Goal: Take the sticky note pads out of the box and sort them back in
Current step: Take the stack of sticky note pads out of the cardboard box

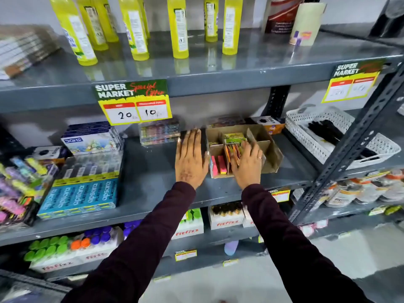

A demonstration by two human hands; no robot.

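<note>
Supermarket aisle, grey metal shelving, "Super Market" price tag reading 20 and 10, stocked stationery boxes

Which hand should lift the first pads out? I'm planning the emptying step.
Probably the right hand: it rests on the pads inside the box. The left hand lies flat beside the box.

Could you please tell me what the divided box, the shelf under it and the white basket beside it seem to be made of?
Divided box: brown cardboard, matte, with raw cut edges. Shelf: likely painted grey metal, faintly glossy, on perforated angle posts. White basket: probably moulded plastic, judging by its lattice walls.
</note>
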